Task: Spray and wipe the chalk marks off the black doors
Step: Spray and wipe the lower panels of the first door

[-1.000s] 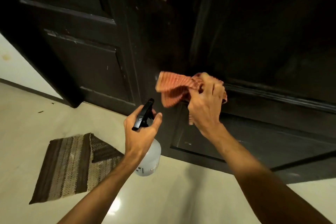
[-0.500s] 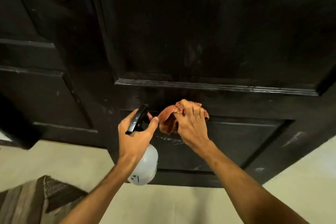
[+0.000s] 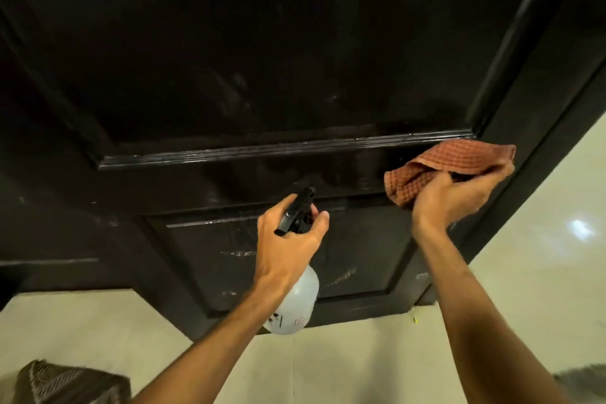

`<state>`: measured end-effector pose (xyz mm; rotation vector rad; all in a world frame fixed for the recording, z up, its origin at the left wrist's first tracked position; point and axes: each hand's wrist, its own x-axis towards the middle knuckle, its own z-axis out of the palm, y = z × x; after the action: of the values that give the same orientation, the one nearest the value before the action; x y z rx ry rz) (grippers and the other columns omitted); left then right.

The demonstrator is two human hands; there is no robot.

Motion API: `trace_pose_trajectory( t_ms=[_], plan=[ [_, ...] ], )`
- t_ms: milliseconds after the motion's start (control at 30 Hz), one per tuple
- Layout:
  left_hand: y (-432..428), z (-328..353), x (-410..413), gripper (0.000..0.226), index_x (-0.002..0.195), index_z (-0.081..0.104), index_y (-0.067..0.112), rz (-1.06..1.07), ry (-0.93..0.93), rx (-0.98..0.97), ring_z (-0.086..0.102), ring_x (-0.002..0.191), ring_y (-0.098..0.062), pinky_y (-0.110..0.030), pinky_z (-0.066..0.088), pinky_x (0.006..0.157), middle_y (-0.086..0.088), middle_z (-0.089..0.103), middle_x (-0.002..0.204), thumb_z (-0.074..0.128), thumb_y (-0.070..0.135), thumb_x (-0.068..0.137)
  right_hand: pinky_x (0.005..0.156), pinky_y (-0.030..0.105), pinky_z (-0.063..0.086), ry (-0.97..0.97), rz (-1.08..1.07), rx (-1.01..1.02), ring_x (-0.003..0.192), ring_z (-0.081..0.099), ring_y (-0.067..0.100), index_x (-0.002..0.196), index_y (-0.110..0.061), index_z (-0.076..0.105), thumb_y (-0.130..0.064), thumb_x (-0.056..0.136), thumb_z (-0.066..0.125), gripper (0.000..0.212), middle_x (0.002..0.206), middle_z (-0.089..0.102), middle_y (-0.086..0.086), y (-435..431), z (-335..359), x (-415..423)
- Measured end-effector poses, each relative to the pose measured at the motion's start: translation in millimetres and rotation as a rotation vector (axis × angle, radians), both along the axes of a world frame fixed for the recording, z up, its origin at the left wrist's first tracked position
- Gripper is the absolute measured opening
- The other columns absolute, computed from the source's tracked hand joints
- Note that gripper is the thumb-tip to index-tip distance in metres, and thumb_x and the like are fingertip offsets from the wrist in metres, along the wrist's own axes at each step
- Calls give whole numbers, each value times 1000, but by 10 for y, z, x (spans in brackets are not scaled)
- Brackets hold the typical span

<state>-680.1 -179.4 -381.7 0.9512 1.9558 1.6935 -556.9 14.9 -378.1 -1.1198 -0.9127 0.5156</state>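
Head view: right hand (image 3: 455,197), grip bunched round the cloth (image 3: 459,161), has swept right across the black door (image 3: 262,59); left hand (image 3: 288,246) grip wraps the spray bottle (image 3: 295,305), with chalk marks (image 3: 339,279) below still unwiped.

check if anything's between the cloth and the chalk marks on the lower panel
Nothing lies on the door between the cloth and the chalk marks. The left hand holding the spray bottle hovers beside them.
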Motion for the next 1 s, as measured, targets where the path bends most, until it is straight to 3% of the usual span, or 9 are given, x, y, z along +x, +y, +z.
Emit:
trace_pose_trajectory(
  t_ms=[100, 200, 333, 500, 600, 700, 767, 900, 1000],
  plan=[
    [105, -16, 155, 19, 78, 68, 24, -3, 23, 5, 65, 69, -5, -27, 52, 59, 13, 65, 70, 80, 22, 91, 111, 31, 37, -62, -37, -50, 130, 55, 36, 145, 3, 49, 4, 72, 53, 73, 142, 57, 22, -6, -43, -30],
    [173, -6, 218, 21, 77, 67, 27, 19, 15, 14, 63, 65, -4, -32, 53, 60, 15, 65, 68, 80, 19, 91, 101, 45, 43, -459, 98, 179, 114, 54, 45, 116, 6, 62, 9, 73, 63, 43, 131, 55, 31, -370, -297, -394],
    [176, -45, 154, 13, 89, 73, 36, 55, -45, 21, 71, 81, -14, -49, 63, 75, 9, 73, 87, 85, 32, 86, 106, 26, 32, -847, 285, 478, 120, 49, 43, 128, -7, 69, -1, 93, 56, 38, 143, 47, 25, -455, -635, -371],
    [233, -57, 49, 17, 78, 70, 29, 41, 9, 8, 68, 77, -18, -42, 58, 66, 4, 69, 81, 83, 26, 89, 104, 44, 43, -319, -18, 149, 120, 47, 28, 122, 0, 70, 12, 86, 52, 42, 139, 50, 24, 53, -296, -63],
    [257, -15, 83, 18, 78, 69, 30, 24, 30, 25, 65, 69, -18, -44, 58, 65, 5, 67, 74, 82, 23, 89, 124, 52, 17, -542, 48, 154, 144, 27, 43, 118, -1, 64, -10, 97, 52, 26, 159, 28, 27, -234, -314, -412],
    [266, 17, 101, 21, 77, 70, 32, 9, 2, 34, 62, 61, -9, -40, 57, 64, 12, 68, 70, 82, 20, 89, 121, 65, 12, -873, 183, 275, 151, 15, 46, 144, -16, 49, -36, 100, 47, 48, 165, 15, 19, -434, -604, -537],
    [284, 61, 137, 18, 77, 70, 27, -16, -6, 41, 61, 63, -11, -38, 53, 61, 10, 65, 68, 82, 21, 89, 117, 66, 23, -936, 105, 314, 149, 22, 45, 149, -22, 48, -25, 98, 48, 51, 165, 20, 16, -217, -624, -313],
    [357, 120, 196, 17, 78, 71, 31, -27, -2, 31, 68, 81, -15, -42, 57, 69, 11, 68, 78, 83, 25, 89, 114, 42, 35, -427, -69, -16, 135, 38, 42, 139, -8, 60, 9, 89, 45, 55, 163, 31, 18, 183, -273, 114],
    [425, 189, 295, 17, 79, 70, 29, -39, 13, 36, 67, 76, -12, -43, 57, 68, 11, 68, 75, 82, 23, 90, 125, 40, 22, -672, 31, 133, 143, 30, 42, 139, -10, 59, 9, 85, 48, 58, 165, 26, 16, -25, -193, -48]
  ],
)
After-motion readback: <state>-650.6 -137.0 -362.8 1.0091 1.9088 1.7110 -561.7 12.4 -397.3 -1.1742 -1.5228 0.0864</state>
